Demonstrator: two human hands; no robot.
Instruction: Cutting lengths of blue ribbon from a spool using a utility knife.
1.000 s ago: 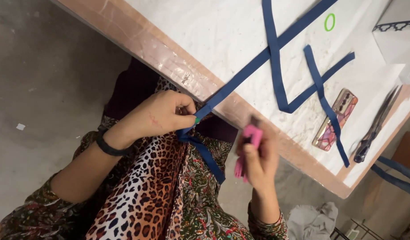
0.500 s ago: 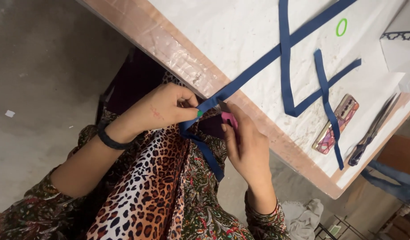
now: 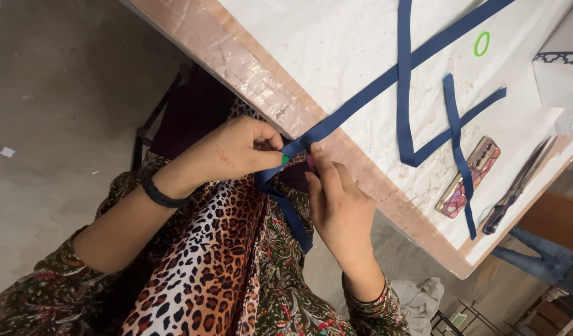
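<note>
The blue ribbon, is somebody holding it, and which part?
Yes. Both hands pinch the blue ribbon where it drops off the table edge: left hand and right hand meet there, with a small pink thing in the right fingers.

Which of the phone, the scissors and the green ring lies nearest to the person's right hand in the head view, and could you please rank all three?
From the right hand:
1. Phone, in a patterned case, near the table's front edge, to the right in the picture.
2. Scissors, just beyond the phone, by the table's corner.
3. Green ring, far up the white tabletop, past the blue strap.
</note>
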